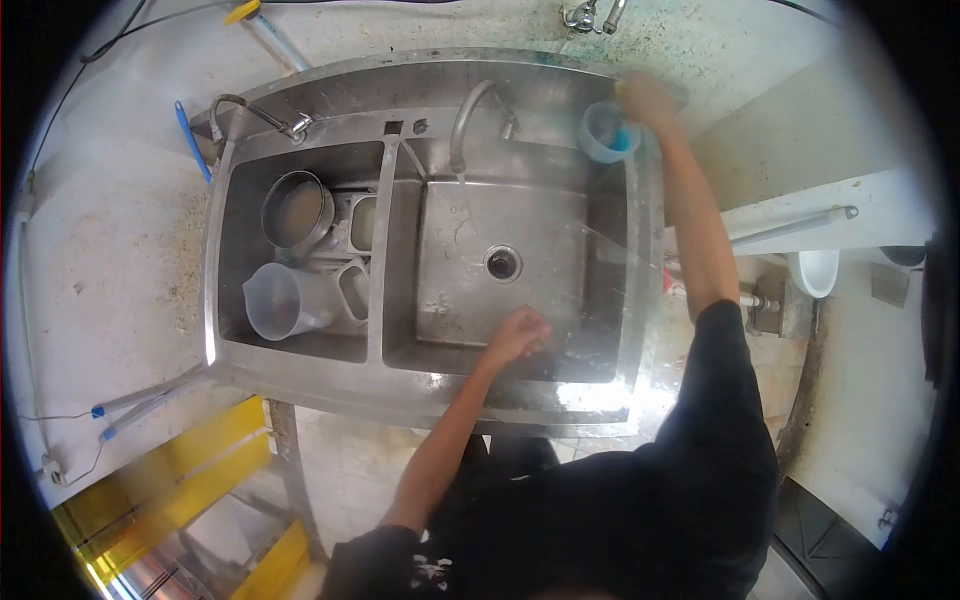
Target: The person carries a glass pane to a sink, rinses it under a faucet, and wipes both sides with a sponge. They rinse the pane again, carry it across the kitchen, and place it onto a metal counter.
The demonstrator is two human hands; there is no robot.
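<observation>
Over the front of the right basin [470, 330] is my left hand [520, 335], its fingers loosely curled with nothing visible in them. My right hand [650, 100] reaches to the far right corner of the sink, its fingers closed on what looks like a yellow sponge [623, 90], mostly hidden. Just below and left of that hand sits a translucent plastic tub [605, 135] with something blue inside. A thin stream of water falls from the curved faucet [465, 125] toward the drain [502, 262].
In the left basin [345, 345] are a round metal pot [298, 212] with cloudy liquid, a translucent pitcher [275, 302] and small metal containers [355, 288]. A second faucet [290, 125] stands at the back left. A blue-handled tool [192, 140] leans beside the sink.
</observation>
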